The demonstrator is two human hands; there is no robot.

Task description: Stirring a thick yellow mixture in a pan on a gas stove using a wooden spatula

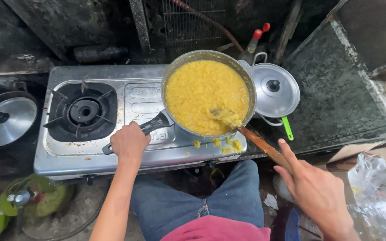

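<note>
Closest to the camera it's just blue jeans (193, 205) and a strip of red shirt, so the person is sitting or crouching right up against the cooker. The left hand (129, 143) is closed around the black pan handle (150, 126), looks like that's to keep the pan from sliding while the other side does the stirring. The right hand (311, 185) is wrapped around the end of a wooden spatula (264, 145), index finger laid out straight along it, probably for a bit more control. The shaft runs up over the rim and the blade is buried in the food.

The pan (208, 91) itself sits on the right burner of a steel two-burner gas stove (112, 129), full almost to the edge with a thick yellow mash. A few yellow bits (226, 145) have dropped onto the stove top just below the rim. The left burner (82, 111) is bare.

Further out: a small lidded steel pot (274, 89) touching the pan's right side, a green-handled utensil (287, 127) beside it, a loose lid (5, 118) far left, and a green gas cylinder (23, 201) down on the floor. Crumpled clear plastic (376, 192) bottom right.
</note>
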